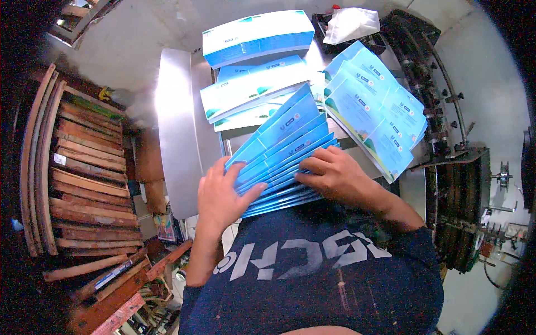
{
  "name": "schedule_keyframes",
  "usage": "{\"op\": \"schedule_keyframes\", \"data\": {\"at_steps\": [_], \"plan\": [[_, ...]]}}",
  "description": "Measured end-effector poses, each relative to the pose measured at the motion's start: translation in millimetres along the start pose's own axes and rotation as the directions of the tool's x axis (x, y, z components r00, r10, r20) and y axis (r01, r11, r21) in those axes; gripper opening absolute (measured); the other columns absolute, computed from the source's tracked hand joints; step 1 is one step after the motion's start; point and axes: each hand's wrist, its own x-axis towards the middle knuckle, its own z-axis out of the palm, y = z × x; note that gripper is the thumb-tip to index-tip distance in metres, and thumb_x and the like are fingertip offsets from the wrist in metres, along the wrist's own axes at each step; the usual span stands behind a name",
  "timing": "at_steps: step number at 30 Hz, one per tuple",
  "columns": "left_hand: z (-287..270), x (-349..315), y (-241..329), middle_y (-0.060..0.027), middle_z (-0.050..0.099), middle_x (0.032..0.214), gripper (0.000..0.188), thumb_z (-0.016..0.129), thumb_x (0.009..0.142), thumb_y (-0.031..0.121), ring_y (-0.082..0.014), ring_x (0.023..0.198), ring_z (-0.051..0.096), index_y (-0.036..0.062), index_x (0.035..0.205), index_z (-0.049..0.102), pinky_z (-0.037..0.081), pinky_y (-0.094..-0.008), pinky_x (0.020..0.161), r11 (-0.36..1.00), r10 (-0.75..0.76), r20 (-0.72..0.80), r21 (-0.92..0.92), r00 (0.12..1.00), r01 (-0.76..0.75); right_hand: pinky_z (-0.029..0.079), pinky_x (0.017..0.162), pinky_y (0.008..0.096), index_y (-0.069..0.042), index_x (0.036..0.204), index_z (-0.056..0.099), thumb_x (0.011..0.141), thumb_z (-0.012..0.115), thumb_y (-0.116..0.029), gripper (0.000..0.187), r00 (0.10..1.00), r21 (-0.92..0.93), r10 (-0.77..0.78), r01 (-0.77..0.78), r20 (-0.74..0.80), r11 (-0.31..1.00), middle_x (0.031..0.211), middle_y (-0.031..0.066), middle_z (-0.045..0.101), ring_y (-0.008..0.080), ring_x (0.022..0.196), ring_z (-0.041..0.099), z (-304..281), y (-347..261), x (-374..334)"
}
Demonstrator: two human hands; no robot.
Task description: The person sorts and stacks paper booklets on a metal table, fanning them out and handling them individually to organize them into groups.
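Observation:
A fan of blue printed folded sheets (276, 151) lies in front of me, spread in overlapping steps toward my body. My left hand (222, 192) grips its left edge, thumb on top and fingers at the side. At the right edge, my right hand (338, 174) has its fingers curled in and presses on the sheet edges. Beyond the fan are white-and-blue printed sheets (254, 92) in a low pile. A taller, neat stack of them (259, 42) stands farther back. To the right, more blue sheets (371, 106) overlap in a loose spread.
A shiny metal panel (180, 139) flanks the work surface on the left. A wooden rack of slats (92, 178) stands farther left, with loose timber below it. Dark machinery with rods (430, 95) is at the right. A white plastic bag (353, 25) sits at the back.

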Motion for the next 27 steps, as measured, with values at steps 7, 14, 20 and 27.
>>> {"op": "schedule_keyframes", "data": {"at_steps": [7,14,20,27], "plan": [[-2,2,1,-0.0195,0.057,0.122,0.060,0.072,0.075,0.055,-0.0386,0.107,0.059,0.0080,0.113,0.066,0.048,-0.0486,0.090,1.000,-0.021,-0.004,-0.019,1.000,0.021,0.048,0.077,0.0347,-0.012,0.102,0.068,0.079,0.065,-0.016,0.023,0.993,0.147,0.047,-0.063,0.109,0.987,0.088,0.0030,0.063,0.0211,0.087,0.060,1,1,-2],[1,1,2,-0.0174,0.059,0.119,0.059,0.070,0.077,0.056,-0.0358,0.107,0.059,0.0091,0.113,0.066,0.047,-0.0469,0.087,1.000,-0.027,-0.009,0.004,1.000,0.027,0.049,0.072,0.0392,-0.010,0.095,0.065,0.081,0.066,-0.017,0.016,0.987,0.270,-0.002,-0.042,0.159,0.962,0.084,0.0057,0.064,0.0260,0.081,0.062,7,12,3],[1,-1,2,-0.0186,0.059,0.118,0.058,0.070,0.077,0.055,-0.0373,0.106,0.059,0.0098,0.113,0.066,0.048,-0.0479,0.087,1.000,-0.026,-0.009,0.010,1.000,0.026,0.049,0.072,0.0383,-0.010,0.086,0.058,0.085,0.062,-0.021,0.011,0.954,0.180,0.032,-0.089,0.298,0.980,0.081,0.0054,0.061,0.0255,0.082,0.063,0,5,16],[1,-2,3,-0.0185,0.059,0.118,0.056,0.070,0.078,0.053,-0.0376,0.105,0.059,0.0103,0.113,0.065,0.048,-0.0476,0.086,1.000,-0.001,-0.019,0.008,1.000,0.001,0.049,0.072,0.0380,-0.011,0.087,0.055,0.087,0.062,-0.026,0.016,0.965,0.108,-0.105,0.081,0.238,0.991,0.080,0.0047,0.061,0.0242,0.079,0.063,13,10,21]]}}
